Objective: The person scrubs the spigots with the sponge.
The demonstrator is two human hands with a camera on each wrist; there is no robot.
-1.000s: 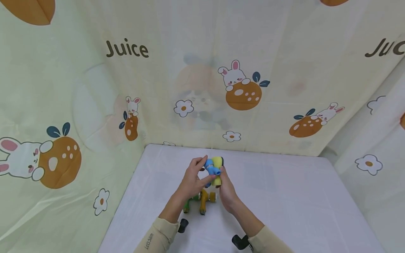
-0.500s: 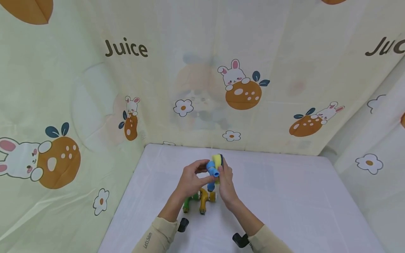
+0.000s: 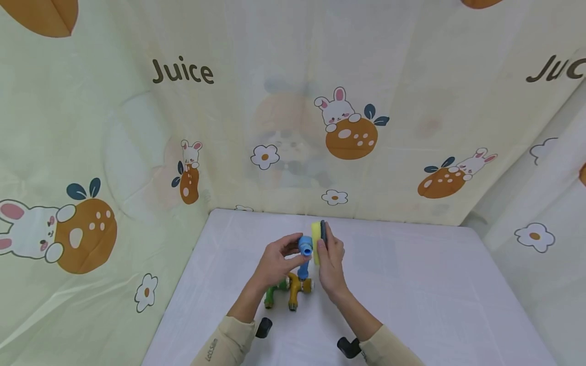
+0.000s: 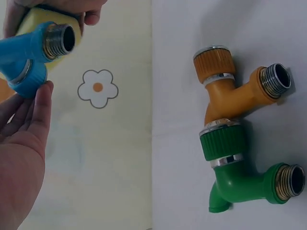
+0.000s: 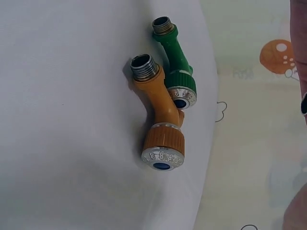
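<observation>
My left hand [image 3: 273,264] grips a blue tap [image 3: 304,247] by its knob. In the left wrist view the blue tap [image 4: 29,52] shows its bare threaded metal end. My right hand [image 3: 331,264] holds a yellow sponge [image 3: 316,243] with a dark scouring side, its yellow face turned to the tap. Under the hands an orange tap [image 3: 295,292] and a green tap [image 3: 273,294] lie side by side on the table. In the right wrist view only the edge of my right hand [image 5: 297,48] shows; the sponge is almost wholly out of that frame.
A white-covered table [image 3: 403,284] spreads beneath the hands. Behind it hangs a pale curtain [image 3: 389,183] printed with rabbits and fruit, which also closes in both sides. Black wrist camera mounts [image 3: 349,348] stick out by the cuffs.
The sponge has moved right off the blue tap, turning edge-on to the head view. The blue tap has turned, so its spout end and lower body now show. The other taps have not moved.
</observation>
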